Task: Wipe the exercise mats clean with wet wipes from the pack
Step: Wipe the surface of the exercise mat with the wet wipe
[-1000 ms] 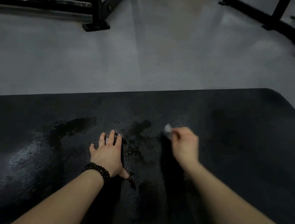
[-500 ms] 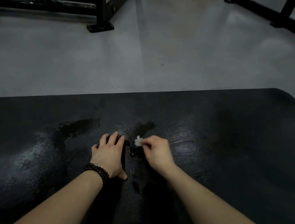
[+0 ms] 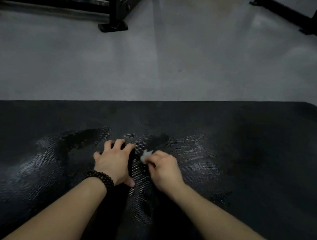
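Observation:
A black textured exercise mat (image 3: 243, 145) fills the lower half of the view, with shiny wet streaks around my hands. My left hand (image 3: 114, 161) lies flat on the mat with fingers spread, a dark bead bracelet on its wrist. Just to its right, my right hand (image 3: 163, 167) is closed on a small crumpled white wet wipe (image 3: 145, 155), pressed to the mat's surface. The wipe pack is not in view.
Grey floor (image 3: 156, 65) stretches beyond the mat's far edge. A black metal equipment frame with a foot (image 3: 112, 26) stands at the top left. Another black frame bar (image 3: 294, 18) runs across the top right corner.
My right hand with the wipe has swept left across the mat, from well right of the left hand to right beside it. My left hand has stayed planted.

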